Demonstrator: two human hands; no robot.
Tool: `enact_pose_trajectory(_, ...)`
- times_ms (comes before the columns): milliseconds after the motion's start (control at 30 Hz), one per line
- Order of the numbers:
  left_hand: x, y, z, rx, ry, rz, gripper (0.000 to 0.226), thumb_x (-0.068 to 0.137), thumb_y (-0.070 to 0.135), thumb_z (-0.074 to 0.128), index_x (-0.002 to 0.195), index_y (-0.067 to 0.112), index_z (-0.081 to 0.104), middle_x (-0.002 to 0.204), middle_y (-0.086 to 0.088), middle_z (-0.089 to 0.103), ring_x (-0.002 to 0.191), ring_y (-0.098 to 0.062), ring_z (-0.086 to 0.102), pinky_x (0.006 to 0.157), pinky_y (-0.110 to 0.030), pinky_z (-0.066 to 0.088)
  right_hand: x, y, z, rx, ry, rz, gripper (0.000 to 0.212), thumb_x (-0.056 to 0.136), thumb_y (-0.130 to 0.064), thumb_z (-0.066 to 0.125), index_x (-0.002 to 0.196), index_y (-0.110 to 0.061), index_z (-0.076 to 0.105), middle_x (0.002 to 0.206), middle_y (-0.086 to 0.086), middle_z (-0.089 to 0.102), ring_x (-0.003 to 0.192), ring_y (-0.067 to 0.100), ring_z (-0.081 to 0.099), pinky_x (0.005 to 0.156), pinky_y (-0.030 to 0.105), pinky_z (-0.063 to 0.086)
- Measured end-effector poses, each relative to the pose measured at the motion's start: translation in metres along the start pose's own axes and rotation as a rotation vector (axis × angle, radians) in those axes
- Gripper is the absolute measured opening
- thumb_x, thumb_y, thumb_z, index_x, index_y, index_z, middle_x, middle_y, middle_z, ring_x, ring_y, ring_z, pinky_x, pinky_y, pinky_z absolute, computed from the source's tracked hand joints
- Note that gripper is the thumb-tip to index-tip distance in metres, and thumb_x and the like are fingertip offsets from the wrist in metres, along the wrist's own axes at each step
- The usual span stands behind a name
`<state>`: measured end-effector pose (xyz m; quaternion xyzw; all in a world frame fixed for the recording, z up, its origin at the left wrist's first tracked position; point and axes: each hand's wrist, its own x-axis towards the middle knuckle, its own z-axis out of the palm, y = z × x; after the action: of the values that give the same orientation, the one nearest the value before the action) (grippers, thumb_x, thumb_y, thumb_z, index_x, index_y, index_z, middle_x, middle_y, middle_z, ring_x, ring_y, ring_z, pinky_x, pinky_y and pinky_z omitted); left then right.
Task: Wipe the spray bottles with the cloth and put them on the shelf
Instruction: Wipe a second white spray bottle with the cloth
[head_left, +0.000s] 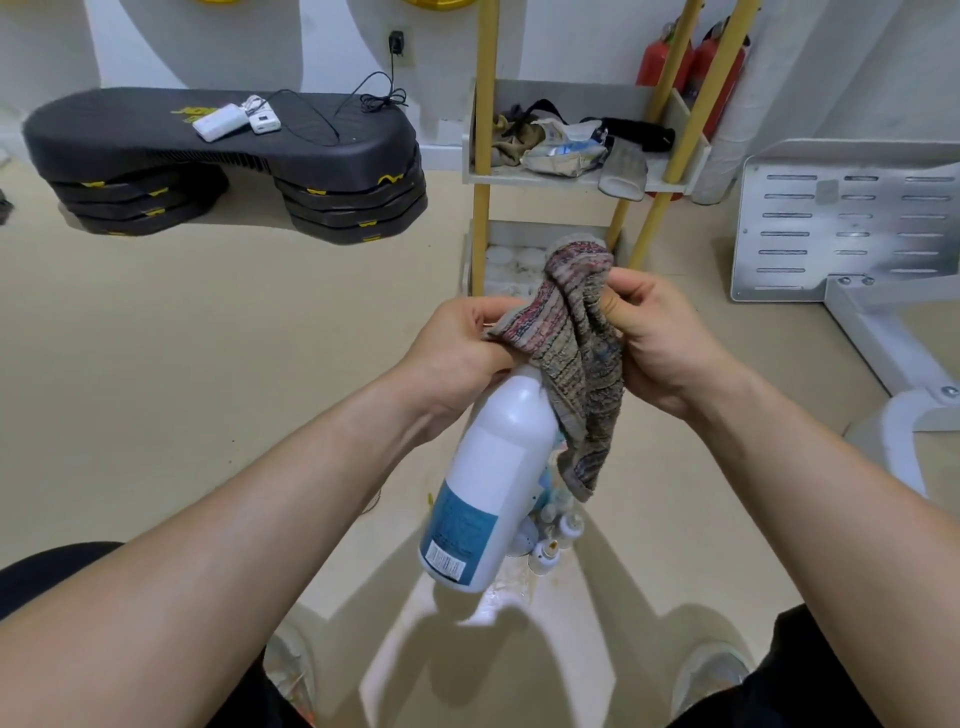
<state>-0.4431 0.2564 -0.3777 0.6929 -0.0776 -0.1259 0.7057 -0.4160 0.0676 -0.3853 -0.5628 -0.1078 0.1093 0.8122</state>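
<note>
A white spray bottle (485, 478) with a blue label hangs in front of me, its base tilted toward me and its top hidden under the cloth. My left hand (457, 348) grips the bottle near its neck and pinches one edge of the striped cloth (576, 353). From the right, my right hand (660, 338) holds the cloth bunched over the bottle's top. The shelf (571, 179), white trays on yellow posts, stands just beyond my hands. Several small bottles (553, 535) stand on the floor below.
The shelf's middle tray holds rags, a black item and a glove. A stack of black step platforms (223, 166) with chargers on top sits at the left. A white metal frame (852, 223) stands at the right, red extinguishers (691, 62) behind. My shoes show at the bottom.
</note>
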Motion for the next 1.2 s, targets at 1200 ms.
enact_pose_trajectory(1200,0.001,0.001,0.009,0.160,0.268,0.090,0.020,0.084,-0.006,0.068,0.084,0.011,0.077,0.070,-0.001,0.075,0.061,-0.006,0.067,0.061,-0.022,0.054,-0.020,0.013,0.060,-0.797,0.350,-0.249,0.038,0.094,-0.017,0.061,0.131,-0.020,0.068,0.131,-0.005,0.069,0.123,0.005,0.061,0.105,0.030,0.050)
